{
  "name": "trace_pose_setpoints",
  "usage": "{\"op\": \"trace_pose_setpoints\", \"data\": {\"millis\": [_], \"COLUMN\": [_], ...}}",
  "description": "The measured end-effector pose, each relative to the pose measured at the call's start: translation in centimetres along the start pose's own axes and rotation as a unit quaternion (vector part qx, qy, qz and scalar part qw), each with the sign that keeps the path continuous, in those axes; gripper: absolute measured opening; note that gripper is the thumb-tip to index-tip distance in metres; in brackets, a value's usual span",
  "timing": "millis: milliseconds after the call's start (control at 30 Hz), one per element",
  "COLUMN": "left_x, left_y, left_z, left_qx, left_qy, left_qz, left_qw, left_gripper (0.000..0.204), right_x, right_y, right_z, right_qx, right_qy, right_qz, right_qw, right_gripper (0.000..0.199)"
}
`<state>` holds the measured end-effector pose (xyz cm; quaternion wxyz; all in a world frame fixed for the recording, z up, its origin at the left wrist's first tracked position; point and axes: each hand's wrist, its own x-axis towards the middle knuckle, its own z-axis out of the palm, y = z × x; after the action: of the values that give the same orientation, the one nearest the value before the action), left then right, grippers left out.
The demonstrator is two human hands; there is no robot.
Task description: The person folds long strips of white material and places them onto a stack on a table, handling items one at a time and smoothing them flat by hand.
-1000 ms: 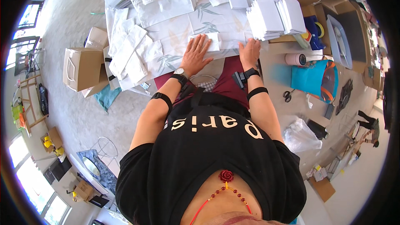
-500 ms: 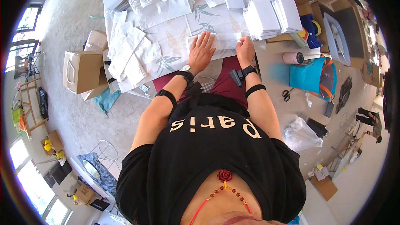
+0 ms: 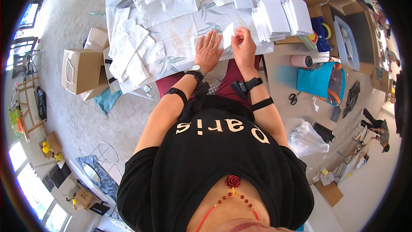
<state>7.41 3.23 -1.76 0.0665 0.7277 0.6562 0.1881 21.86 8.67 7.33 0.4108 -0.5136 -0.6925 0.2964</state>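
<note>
at the near edge of the table [image 3: 176, 43], the left hand [image 3: 209, 52] lies flat on a white strip [image 3: 228, 37], palm down, clasping nothing. just beside it at three o'clock, the right hand [image 3: 244, 51] has its grip closed in a pinch, seemingly on the strip's raised end. the step in hand looks like folding; the next move calls for laying that end flat under steady left-palm pressure. loose white pieces [image 3: 138, 56] lie at nine o'clock; farther off, a layered pile [image 3: 167, 15] at ten, white stacks [image 3: 274, 15] at two.
</note>
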Motion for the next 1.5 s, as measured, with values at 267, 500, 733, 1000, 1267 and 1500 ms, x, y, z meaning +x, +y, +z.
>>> {"op": "trace_pose_setpoints", "data": {"millis": [267, 500, 733, 1000, 1267, 1500], "left_x": [0.2, -0.5, -0.4, -0.5, -0.5, -0.5], "left_y": [-0.3, -1.8, -4.4, -5.2, -5.5, -6.0], "left_z": [-0.5, -4.3, -4.2, -2.9, -2.7, -2.5], "left_qx": [-0.044, -0.613, -0.542, -0.333, -0.265, -0.256], "left_qy": [0.018, 0.101, 0.032, 0.080, 0.094, 0.086], "left_qz": [0.002, -0.298, -0.379, -0.309, -0.276, -0.288], "left_qw": [0.999, 0.725, 0.750, 0.887, 0.919, 0.919], "left_gripper": [0.055, 0.058, 0.038, 0.027, 0.026, 0.027], "right_x": [-1.2, -2.2, -3.4, -2.6, -0.6, 0.0], "right_y": [-1.4, -1.3, -0.8, 4.8, 6.7, 8.0], "right_z": [2.5, 5.1, 6.1, 2.9, 3.6, 3.8], "right_qx": [0.021, 0.030, 0.022, -0.030, -0.059, -0.080], "right_qy": [-0.040, -0.078, -0.151, -0.071, -0.100, -0.130], "right_qz": [-0.020, -0.072, -0.176, -0.050, -0.079, -0.091], "right_qw": [0.999, 0.994, 0.973, 0.996, 0.990, 0.984], "right_gripper": [0.026, 0.024, 0.028, 0.020, 0.018, 0.020]}}
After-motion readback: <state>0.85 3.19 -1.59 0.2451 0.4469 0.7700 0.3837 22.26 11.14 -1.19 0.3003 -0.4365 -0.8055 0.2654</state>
